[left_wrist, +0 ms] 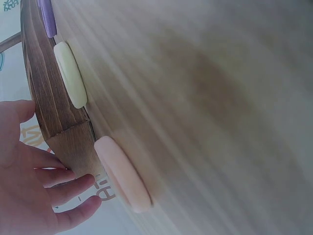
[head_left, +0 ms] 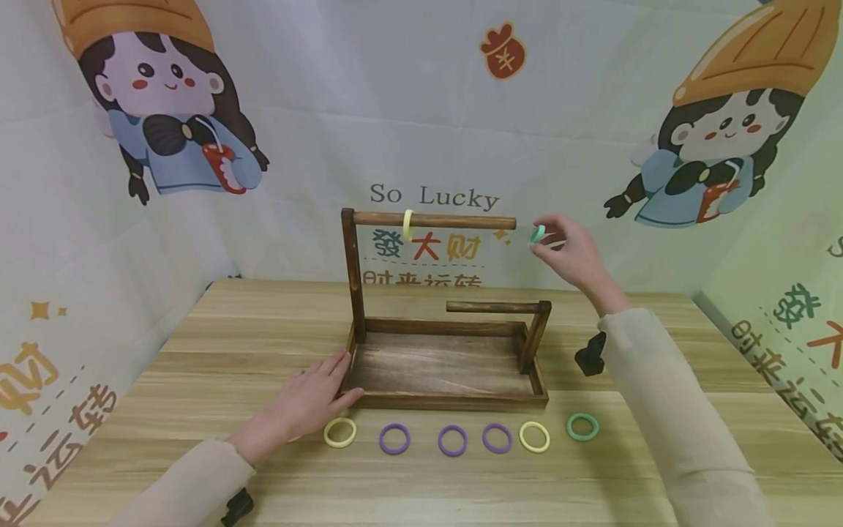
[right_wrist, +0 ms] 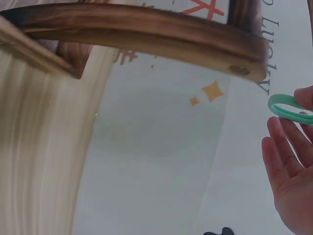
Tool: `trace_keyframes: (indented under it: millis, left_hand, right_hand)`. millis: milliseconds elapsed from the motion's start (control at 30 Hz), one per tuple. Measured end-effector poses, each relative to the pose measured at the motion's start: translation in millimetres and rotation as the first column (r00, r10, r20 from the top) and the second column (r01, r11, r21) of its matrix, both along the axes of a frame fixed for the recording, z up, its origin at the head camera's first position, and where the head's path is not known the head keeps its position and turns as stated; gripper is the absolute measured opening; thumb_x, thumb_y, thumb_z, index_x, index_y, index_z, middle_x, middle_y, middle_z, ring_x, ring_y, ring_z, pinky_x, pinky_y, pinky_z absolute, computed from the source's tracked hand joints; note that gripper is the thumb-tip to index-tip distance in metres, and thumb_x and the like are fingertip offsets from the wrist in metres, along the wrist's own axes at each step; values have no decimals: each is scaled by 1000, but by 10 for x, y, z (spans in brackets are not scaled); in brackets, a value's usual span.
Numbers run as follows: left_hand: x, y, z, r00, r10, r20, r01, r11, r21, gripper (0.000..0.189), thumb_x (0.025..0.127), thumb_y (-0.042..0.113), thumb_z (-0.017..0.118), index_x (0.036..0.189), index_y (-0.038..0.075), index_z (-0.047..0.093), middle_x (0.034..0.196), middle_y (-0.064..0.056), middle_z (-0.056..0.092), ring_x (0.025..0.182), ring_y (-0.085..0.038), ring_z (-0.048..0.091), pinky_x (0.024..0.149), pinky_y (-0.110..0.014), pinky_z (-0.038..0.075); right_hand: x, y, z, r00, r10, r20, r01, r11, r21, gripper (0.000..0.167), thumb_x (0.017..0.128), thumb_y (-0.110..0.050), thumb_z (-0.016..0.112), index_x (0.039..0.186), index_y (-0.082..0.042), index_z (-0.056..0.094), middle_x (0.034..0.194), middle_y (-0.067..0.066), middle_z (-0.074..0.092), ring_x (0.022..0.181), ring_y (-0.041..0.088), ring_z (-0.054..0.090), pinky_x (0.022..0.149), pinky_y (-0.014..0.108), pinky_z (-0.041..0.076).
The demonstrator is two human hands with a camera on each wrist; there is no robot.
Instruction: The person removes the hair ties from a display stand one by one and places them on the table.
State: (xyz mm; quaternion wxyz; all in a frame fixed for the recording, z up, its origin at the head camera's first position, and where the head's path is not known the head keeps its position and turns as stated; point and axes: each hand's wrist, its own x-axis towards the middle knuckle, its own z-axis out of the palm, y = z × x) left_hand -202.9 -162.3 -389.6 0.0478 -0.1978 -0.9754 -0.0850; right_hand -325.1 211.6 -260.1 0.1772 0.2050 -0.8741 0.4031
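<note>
A small green ring (head_left: 537, 234) is pinched between the thumb and fingertips of my right hand (head_left: 573, 252). It is held just off the free right end of the upper wooden bar (head_left: 467, 221). On that bar hangs a yellow ring (head_left: 407, 223). The bar belongs to a dark wooden tray stand (head_left: 448, 401), with a shorter lower bar (head_left: 490, 307) on its right post. My left hand (head_left: 309, 399) rests against the tray's front left corner, fingers extended. Near it in the left wrist view lies a peach ring (left_wrist: 124, 174), hidden in the head view.
Along the tray's front, a row of rings lies on the table (head_left: 263, 329): a yellow ring (head_left: 354, 433), purple rings (head_left: 394, 452), another yellow ring (head_left: 534, 451) and a green ring (head_left: 582, 439). A printed cloth (head_left: 316, 88) hangs behind and beside the table.
</note>
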Motion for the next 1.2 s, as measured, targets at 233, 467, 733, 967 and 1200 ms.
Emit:
trace_keyframes:
  millis: [233,467,733,967,1200]
  left_hand:
    - [0,2,7,1000,1,12,-1,1000,-1,66,90,45,42,132,-6,34,135,-21,32,116,-42,36,89,-56,30]
    - [-1,1,18,1000,-1,4,1,1000,-12,66,90,44,43,131,-7,35,134,-22,33,114,-42,37,87,-55,32]
    - [4,-3,12,1000,-1,1,1,1000,-11,66,90,45,42,131,-6,35,134,-21,33,114,-42,37,87,-55,32]
    - [3,-5,13,1000,1,10,-1,1000,-10,66,90,45,42,131,-6,35,135,-21,33,115,-42,37,88,-56,31]
    - [10,-3,17,1000,2,13,-2,1000,-10,66,90,45,42,131,-6,35,135,-21,33,115,-42,36,88,-56,31]
  right_hand:
    - [84,176,-126,999,-10,39,13,998,-55,35,85,-13,58,116,1,50,104,19,56,92,28,53,80,40,42]
    - [172,283,-228,997,1,78,8,992,-125,37,86,-17,59,117,0,49,106,17,57,88,16,54,73,26,43]
    - [278,359,-361,990,63,127,-34,974,-225,40,86,-16,58,119,3,46,105,11,56,88,11,54,71,20,44]
    - [363,412,-487,986,79,149,-37,963,-269,39,86,-11,58,119,5,46,108,12,56,90,9,54,75,18,44]
    - [469,486,-592,981,125,146,-75,949,-305,37,86,-9,57,118,6,46,105,4,56,91,7,54,76,17,44]
